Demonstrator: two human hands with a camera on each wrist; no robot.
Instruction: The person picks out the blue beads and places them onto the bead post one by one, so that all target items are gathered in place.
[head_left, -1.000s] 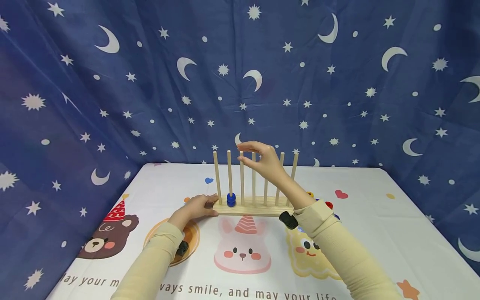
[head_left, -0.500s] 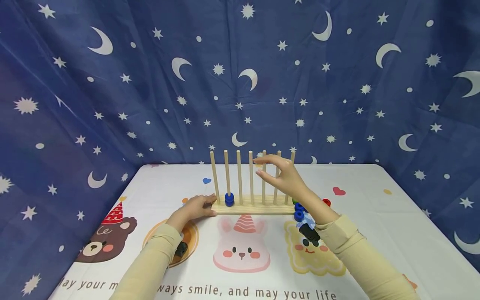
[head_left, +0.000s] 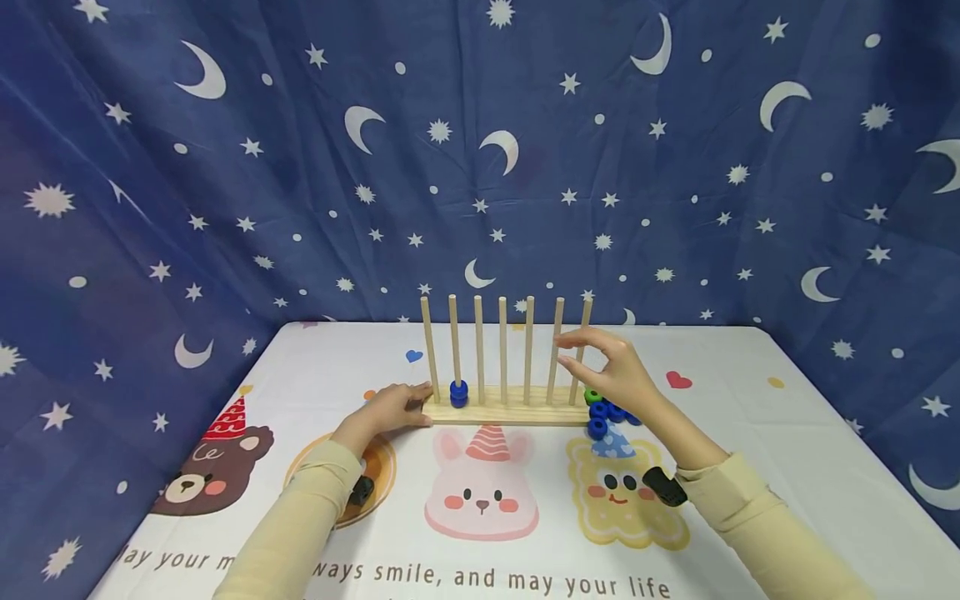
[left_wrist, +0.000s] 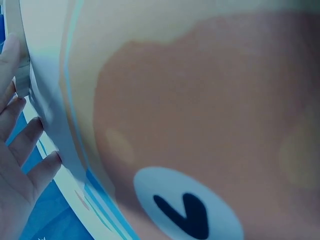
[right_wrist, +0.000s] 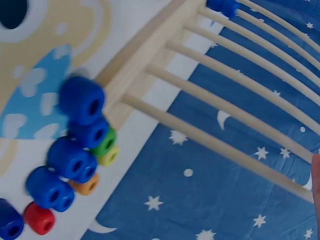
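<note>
Here's the white-covered bench (head_left: 750, 433), and the wooden rack (head_left: 517, 414) stands toward its far edge, about midway between the corners. Left hand (head_left: 390, 408) grips the rack's left end, thumb in front! Right hand (head_left: 618, 371) is up by the right-hand pegs (head_left: 552, 375), thumb and forefinger apart. Loose beads (head_left: 597, 410), mostly blue, crowd the rack's right end; two blue beads (head_left: 459, 394) sit low on the second peg from the left.

We've got a cartoon-print desk (head_left: 555, 492), wooden peg rack (head_left: 514, 400) around 12 o'clock, loose beads (head_left: 598, 410) by the rack's 3 o'clock end.
</note>
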